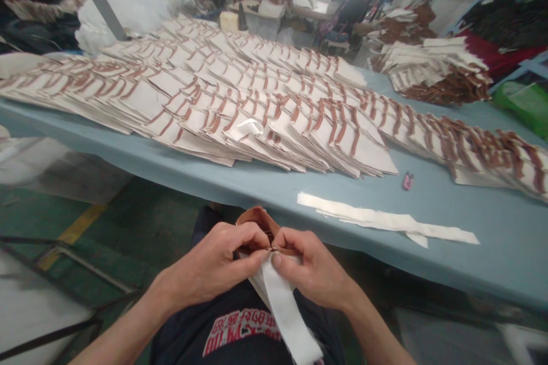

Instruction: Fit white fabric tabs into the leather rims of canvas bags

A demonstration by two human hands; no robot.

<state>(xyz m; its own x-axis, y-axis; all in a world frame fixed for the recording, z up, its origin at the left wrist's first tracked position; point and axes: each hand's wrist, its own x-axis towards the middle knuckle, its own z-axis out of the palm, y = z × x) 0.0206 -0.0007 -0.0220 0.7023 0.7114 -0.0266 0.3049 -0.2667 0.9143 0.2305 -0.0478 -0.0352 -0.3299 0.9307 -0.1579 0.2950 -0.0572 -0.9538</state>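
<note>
Close together over my lap, my left hand [231, 259] and my right hand [306, 265] both pinch the edge of a brown and white fabric piece [258, 215]. Thumbs and forefingers nearly meet at one spot on it, and what lies right between the fingertips is too small to make out. From that spot a white fabric strip [291, 319] hangs down across my dark apron. Part of the fabric piece is hidden behind my hands.
Overlapping rows of white pieces with brown edging [274, 108] cover much of the blue table [180, 168]. Near its front edge lie white strips [381, 219] and a small pink thread snipper [407, 181]. A fabric pile [436, 68] stands at the back right. Someone sits farther back.
</note>
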